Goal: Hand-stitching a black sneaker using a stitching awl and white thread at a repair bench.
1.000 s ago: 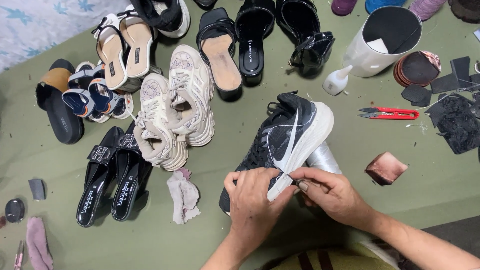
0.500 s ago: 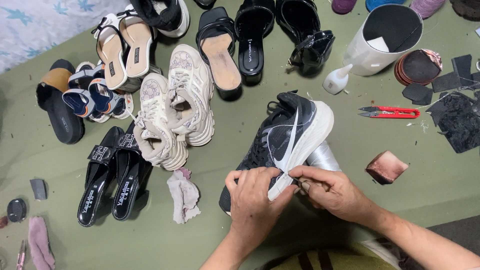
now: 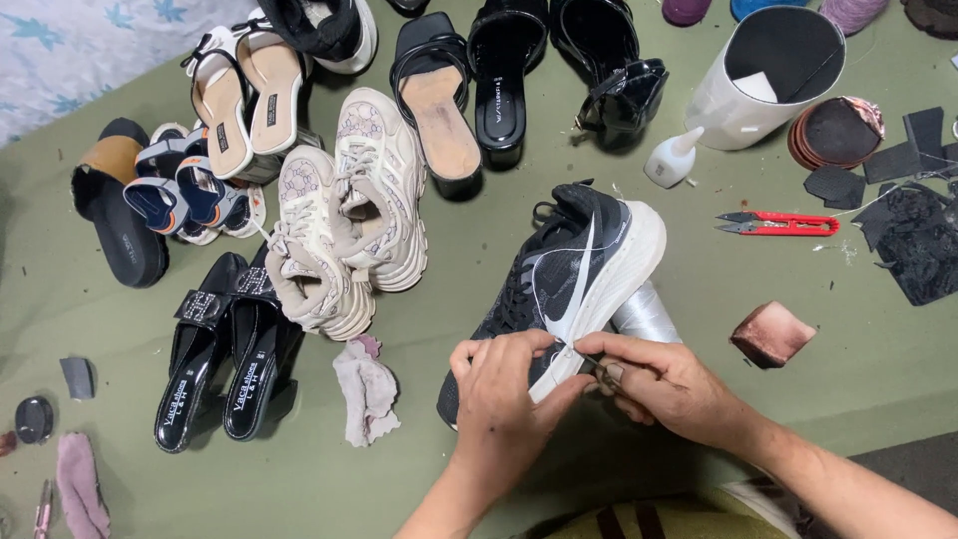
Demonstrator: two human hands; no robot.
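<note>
White tub (image 3: 738, 105): lying open-mouthed beyond the black sneaker (image 3: 559, 289), a pale scrap inside.
Left hand (image 3: 504, 399): fingers gripping the sneaker's heel.
Right hand (image 3: 664, 384): pinching a small tool beside it.
Change: hands barely shifted.

Counts, approx.: 1 black-and-white mesh sneaker (image 3: 574, 279); 2 beige chunky lace-up sneakers (image 3: 344, 225); 2 glossy black heeled mules w/ buckles (image 3: 225, 354); 2 white strappy sandals (image 3: 239, 95); 2 black flat slides (image 3: 469, 95); 1 red-handled thread snips (image 3: 778, 224); 1 white cylindrical plastic tub (image 3: 763, 75); 1 small white glue bottle (image 3: 671, 160); 1 crumpled pinkish rag (image 3: 364, 387); 2 hands (image 3: 504, 399).
</note>
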